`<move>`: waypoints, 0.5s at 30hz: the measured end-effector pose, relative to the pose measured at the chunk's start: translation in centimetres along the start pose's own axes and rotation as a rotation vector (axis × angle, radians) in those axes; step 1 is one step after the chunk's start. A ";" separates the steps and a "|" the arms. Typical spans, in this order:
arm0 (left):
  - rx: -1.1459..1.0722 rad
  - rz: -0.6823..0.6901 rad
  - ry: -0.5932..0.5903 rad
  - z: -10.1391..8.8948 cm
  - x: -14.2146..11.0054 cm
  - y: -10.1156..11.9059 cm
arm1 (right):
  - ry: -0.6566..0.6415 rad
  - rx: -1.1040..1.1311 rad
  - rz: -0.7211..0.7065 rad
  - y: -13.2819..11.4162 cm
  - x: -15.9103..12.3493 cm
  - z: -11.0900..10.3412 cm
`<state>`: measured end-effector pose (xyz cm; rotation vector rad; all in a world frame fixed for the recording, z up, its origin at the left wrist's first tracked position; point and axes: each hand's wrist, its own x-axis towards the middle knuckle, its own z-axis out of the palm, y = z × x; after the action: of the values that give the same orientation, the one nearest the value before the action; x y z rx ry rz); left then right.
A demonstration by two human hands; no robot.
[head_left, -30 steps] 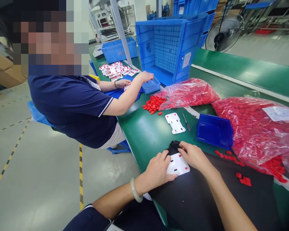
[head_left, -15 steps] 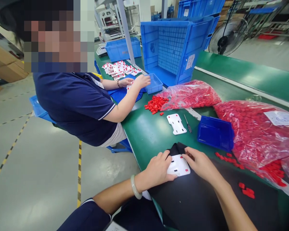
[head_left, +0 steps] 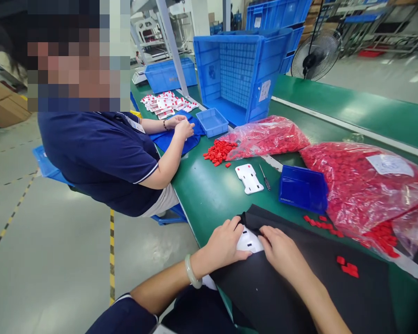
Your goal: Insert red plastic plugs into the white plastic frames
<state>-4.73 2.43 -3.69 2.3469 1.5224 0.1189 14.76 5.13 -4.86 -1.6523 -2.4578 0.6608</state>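
A white slotted plastic plate (head_left: 250, 244) lies on a black sheet (head_left: 275, 287), partly covered by my fingers. My left hand (head_left: 226, 241) grips its left side, thumb along the near edge and fingers over the far edge. Across the plate's right part, the curled fingers of my right hand (head_left: 282, 253) press down and hide that end. A fold of the black sheet rises just beyond both hands. Several red plastic pieces (head_left: 348, 268) rest on the sheet to the right. Farther off lies a second white plate (head_left: 249, 179) beside a screwdriver (head_left: 264, 177).
A dark blue tray (head_left: 303, 189) stands beyond my right hand. Bags of red pieces (head_left: 355, 185) spread along the right, with a loose red pile (head_left: 218, 153) farther back. At the left a co-worker (head_left: 101, 157) sits handling something over blue cloth (head_left: 191, 144). Blue crates (head_left: 242, 69) stand behind.
My right hand has shifted from the plate's far right corner down over its right side, covering the red pieces there. The black sheet's far edge now spreads wider. The co-worker's hands have come together.
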 end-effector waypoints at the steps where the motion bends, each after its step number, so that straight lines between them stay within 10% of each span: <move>1: 0.002 0.002 -0.001 0.0 0.0 0.0 | 0.006 -0.012 0.017 -0.2 0.1 0.2; 15: -0.097 -0.029 -0.025 -0.5 0.0 0.2 | 0.109 -0.027 0.087 0.3 2.4 0.4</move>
<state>-4.68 2.52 -3.22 2.2423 1.5042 0.1523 13.90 7.27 -5.73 -1.7641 -2.3408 0.5345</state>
